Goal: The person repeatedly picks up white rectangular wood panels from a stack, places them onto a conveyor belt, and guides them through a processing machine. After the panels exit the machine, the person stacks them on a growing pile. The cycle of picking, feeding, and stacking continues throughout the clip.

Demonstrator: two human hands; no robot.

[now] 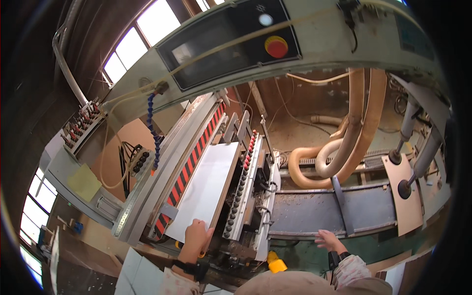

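A long white panel [209, 172] lies in the machine bed, between a red-and-black striped guard and a row of red and black knobs. At its near end my left hand [195, 235] is closed, with curled fingers at the panel's edge; the fingertips are partly hidden. My right hand [329, 242] hovers to the right, fingers apart and holding nothing. It is close to the front edge of a dark grey flat bed [307, 211]. Both wrists wear dark bands.
Overhead spans a machine beam with a dark control panel [216, 44] and a red stop button [276, 46]. A blue jointed hose [153, 128] hangs at left. Thick beige ducts [314, 157] coil beyond the grey bed. Near my waist is a yellow piece [276, 263].
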